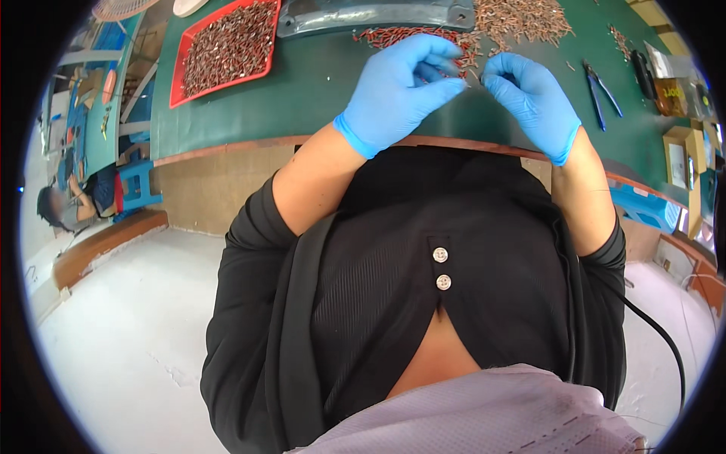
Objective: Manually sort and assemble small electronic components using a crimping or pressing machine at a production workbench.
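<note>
Blue gloves cover both of my hands, which meet above the green table (318, 113) near its front edge. My left hand (393, 94) is closed, thumb and fingers brought together in a pinch. Facing it, my right hand (533, 102) also pinches, its fingertips a short gap from the left ones. Something thin and small shows at the fingertips, too small to name. Just beyond lies a heap of small red and brown pieces (374, 35). A wider pile of small brownish pieces (522, 21) spreads behind my right hand.
A red tray (219, 91) full of small dark pieces sits at the left. A grey plastic tray (378, 19) lies at the back. Blue-handled pliers (597, 106) rest at the right, near packages and a cardboard box (678, 163). Another person (57, 204) is at far left.
</note>
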### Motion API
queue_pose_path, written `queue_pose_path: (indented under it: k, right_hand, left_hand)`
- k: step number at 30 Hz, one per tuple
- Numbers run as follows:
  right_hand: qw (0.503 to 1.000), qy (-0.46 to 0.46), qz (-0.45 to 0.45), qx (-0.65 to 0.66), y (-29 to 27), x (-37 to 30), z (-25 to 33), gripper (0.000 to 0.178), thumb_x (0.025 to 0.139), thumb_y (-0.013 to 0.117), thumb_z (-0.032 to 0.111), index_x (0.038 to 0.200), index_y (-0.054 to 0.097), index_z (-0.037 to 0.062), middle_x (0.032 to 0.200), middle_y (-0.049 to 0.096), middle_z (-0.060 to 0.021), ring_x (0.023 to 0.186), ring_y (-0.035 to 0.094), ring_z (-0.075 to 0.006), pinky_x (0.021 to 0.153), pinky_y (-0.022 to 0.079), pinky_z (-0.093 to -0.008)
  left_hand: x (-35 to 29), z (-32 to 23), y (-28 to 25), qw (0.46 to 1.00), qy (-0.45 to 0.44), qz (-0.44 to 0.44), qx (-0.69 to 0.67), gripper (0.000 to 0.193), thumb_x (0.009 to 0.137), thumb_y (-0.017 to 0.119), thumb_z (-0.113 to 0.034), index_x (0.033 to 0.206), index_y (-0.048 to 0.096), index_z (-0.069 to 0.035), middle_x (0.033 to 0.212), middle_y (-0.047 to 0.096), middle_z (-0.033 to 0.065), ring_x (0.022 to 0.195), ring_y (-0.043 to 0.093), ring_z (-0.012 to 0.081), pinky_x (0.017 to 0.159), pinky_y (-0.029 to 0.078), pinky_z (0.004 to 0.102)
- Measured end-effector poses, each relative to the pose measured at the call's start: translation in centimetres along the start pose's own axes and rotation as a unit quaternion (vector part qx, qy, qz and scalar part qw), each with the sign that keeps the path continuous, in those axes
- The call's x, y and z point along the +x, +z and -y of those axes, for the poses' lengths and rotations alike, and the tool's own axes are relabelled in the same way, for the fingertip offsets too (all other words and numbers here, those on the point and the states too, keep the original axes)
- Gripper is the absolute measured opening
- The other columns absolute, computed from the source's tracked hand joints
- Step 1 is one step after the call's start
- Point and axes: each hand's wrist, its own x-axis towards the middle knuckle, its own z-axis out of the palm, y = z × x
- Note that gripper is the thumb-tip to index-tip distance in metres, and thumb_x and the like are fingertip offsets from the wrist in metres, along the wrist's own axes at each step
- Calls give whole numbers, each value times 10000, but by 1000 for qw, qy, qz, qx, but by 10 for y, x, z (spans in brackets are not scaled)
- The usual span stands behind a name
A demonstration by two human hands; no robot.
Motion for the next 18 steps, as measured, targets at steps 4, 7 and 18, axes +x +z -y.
queue_pose_path:
  k: [4, 7, 18]
  right_hand:
    - [999, 9, 50, -11, 16, -7, 9, 156, 890, 561, 137, 927, 584, -12, 823, 568, -25, 762, 497, -101, 708, 426, -246]
    - [998, 31, 54, 3, 24, -13, 18, 137, 885, 571, 119, 929, 588, -10, 829, 570, -17, 762, 496, -87, 696, 424, -233]
    - [993, 58, 0, 107, 50, -11, -1, 73, 863, 624, 39, 920, 604, -2, 797, 556, 27, 717, 481, -34, 647, 407, -182]
  left_hand:
    - [-14, 4, -1, 997, -21, 49, -52, 221, 846, 662, -48, 1056, 619, 2, 927, 634, 29, 840, 592, 90, 754, 486, 228]
    - [-26, 11, -1, 998, -21, 40, -38, 168, 852, 652, -43, 1012, 629, 3, 894, 631, 25, 793, 581, 78, 724, 484, 220]
    - [-33, 16, -11, 996, 31, -43, 73, 103, 838, 655, -63, 919, 663, 1, 790, 624, 9, 703, 552, 65, 657, 470, 216]
